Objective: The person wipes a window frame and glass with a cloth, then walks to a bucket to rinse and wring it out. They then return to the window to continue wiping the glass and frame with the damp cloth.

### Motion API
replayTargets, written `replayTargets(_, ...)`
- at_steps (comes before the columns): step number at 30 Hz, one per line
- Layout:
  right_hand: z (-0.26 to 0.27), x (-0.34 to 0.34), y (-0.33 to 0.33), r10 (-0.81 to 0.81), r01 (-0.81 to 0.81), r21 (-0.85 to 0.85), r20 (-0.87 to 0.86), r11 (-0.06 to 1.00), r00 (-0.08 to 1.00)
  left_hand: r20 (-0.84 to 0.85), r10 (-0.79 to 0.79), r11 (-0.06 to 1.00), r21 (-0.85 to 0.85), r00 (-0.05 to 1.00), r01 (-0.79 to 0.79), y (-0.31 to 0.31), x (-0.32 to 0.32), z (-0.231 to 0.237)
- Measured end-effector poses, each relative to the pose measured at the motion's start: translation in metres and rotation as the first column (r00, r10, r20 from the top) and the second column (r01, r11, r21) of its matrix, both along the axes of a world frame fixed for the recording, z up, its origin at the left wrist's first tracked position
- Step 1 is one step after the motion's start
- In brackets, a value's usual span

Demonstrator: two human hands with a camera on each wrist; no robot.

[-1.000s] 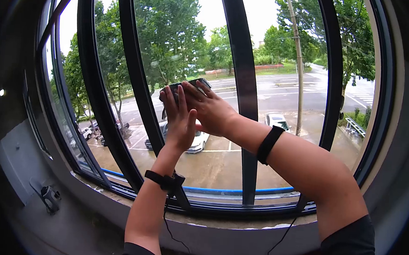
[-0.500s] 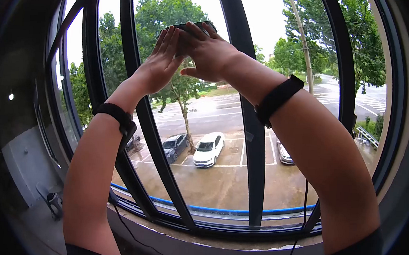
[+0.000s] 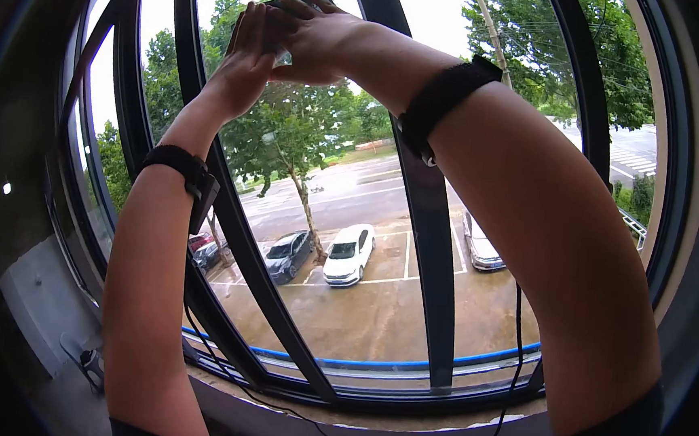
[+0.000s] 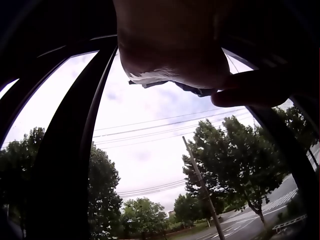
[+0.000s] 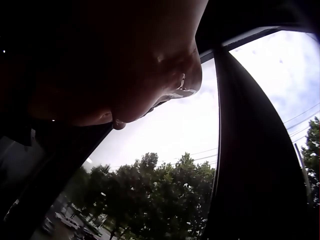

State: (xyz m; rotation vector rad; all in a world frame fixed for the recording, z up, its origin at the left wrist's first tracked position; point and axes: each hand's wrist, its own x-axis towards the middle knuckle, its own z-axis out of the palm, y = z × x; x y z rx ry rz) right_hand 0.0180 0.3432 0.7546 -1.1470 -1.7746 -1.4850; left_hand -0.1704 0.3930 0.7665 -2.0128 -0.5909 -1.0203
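Observation:
A dark, flat piece of cloth (image 4: 199,91) lies against the window pane (image 3: 346,157), high up, mostly hidden beneath both hands. My left hand (image 3: 245,69) presses it from the left with straight fingers pointing up. The right hand (image 3: 317,47) rests on it from the right, its fingers stretched toward the upper left and its thumb pointing at the left hand. Both arms are raised. In the left wrist view, the cloth's crumpled edge shows just past the dark underside of a hand.
Dark upright frame bars (image 3: 425,207) stand on both sides of the pane. Along the bottom runs the sill (image 3: 384,419). Black cables (image 3: 517,335) hang from the wrist straps (image 3: 443,103). Outside are parked cars (image 3: 348,254) and trees.
Both hands have slid upward along the pane with the cloth, first from mid-window and then to near its top. Both arms have stretched higher, and the view has shifted.

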Motion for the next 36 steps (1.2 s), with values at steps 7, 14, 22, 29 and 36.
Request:
replayTargets(7,-0.002,0.035,-0.013,-0.009,0.010,0.025,-0.020,1.000,1.000,0.012,0.047,0.998,0.046,0.999,-0.048,-0.020,0.037,0.005)
replayTargets(14,-0.005,0.068,-0.019,0.017,-0.014,0.048,-0.057,0.999,0.998,-0.286,0.669,0.723,0.034,0.686,-0.690,-0.025,0.070,0.018)
replayTargets(22,-0.017,0.081,-0.026,0.001,0.000,0.019,-0.064,1.000,0.998,0.035,0.079,0.982,0.167,0.996,-0.084,-0.020,0.086,-0.003)
replayTargets(29,-0.033,0.093,-0.036,0.017,-0.019,-0.049,-0.042,0.999,0.999,0.025,0.074,0.985,0.156,0.997,-0.077,-0.021,0.095,-0.025)
replayTargets(36,-0.063,0.102,-0.042,-0.003,0.002,-0.104,-0.008,0.995,1.000,0.007,0.179,0.975,0.130,0.984,-0.178,-0.031,0.099,-0.061)
